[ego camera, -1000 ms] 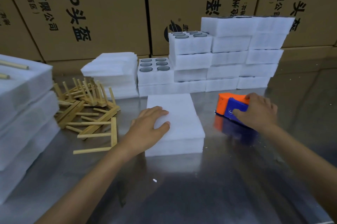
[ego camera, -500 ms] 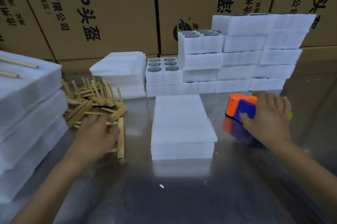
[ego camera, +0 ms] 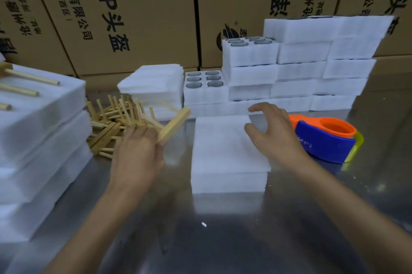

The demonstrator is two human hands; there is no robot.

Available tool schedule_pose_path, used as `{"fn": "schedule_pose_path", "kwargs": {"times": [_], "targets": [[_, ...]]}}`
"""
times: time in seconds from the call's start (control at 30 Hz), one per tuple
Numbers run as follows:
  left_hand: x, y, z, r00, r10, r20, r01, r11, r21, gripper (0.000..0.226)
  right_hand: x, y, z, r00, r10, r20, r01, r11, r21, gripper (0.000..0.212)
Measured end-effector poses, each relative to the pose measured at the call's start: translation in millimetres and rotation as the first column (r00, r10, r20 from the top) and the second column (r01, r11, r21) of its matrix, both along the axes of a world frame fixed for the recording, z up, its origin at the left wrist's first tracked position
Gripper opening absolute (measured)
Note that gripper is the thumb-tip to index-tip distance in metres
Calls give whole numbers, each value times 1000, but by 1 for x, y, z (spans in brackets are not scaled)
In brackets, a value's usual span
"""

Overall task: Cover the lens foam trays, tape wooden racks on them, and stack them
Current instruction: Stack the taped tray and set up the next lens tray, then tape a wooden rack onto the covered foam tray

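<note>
Steel worktop: left hand has lifted a pale wooden rack, fingers pinching it, while right hand, fingers spread, left the orange-and-blue tape dispenser for the covered white foam tray.

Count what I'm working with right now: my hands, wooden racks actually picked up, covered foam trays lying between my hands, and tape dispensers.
Hands: 2 (left hand, right hand)
Wooden rack, picked up: 1
Covered foam tray: 1
Tape dispenser: 1
Total: 5
</note>
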State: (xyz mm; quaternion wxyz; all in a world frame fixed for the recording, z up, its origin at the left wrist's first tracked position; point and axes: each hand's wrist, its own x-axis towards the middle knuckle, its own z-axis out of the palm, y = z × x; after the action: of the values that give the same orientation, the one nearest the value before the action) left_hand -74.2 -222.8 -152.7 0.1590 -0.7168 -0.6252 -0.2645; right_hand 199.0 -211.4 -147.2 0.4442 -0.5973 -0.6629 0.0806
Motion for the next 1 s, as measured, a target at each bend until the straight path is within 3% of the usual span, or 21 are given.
{"fn": "schedule_pose_path", "kwargs": {"times": [0.1,0.2,0.27,0.33,0.47,0.7,0.87,0.97,1.0], "targets": [[6,11,22,924,-384,1,383,922,66,16,-8,-1,22,948,99,-303,-117,992,-42,29],[28,30,36,810,-587,-10,586,810,-31,21,-8,-1,39,785,84,-614,-220,964,-148,27],[43,43,40,749,-660,54,662,742,-111,28,-3,-3,41,710,63,-701,-310,923,-230,28],[54,55,42,725,-683,90,685,703,-191,35,1,-7,35,695,43,-718,-342,898,-277,25],[65,74,41,752,-650,109,656,723,-215,46,7,-10,15,814,-16,-580,-247,895,-371,17],[72,85,20,792,-573,210,610,755,-241,25,2,-5,2,953,12,-301,-135,911,-390,8],[68,83,13,741,-467,482,627,738,-249,45,7,-3,-2,989,42,-144,-86,945,-314,12],[68,78,14,711,-427,559,636,729,-252,52,43,4,0,989,-149,6,149,983,-103,7],[68,75,15,704,-418,574,634,735,-240,51,62,6,0,958,-272,96,279,958,-63,21]]}}
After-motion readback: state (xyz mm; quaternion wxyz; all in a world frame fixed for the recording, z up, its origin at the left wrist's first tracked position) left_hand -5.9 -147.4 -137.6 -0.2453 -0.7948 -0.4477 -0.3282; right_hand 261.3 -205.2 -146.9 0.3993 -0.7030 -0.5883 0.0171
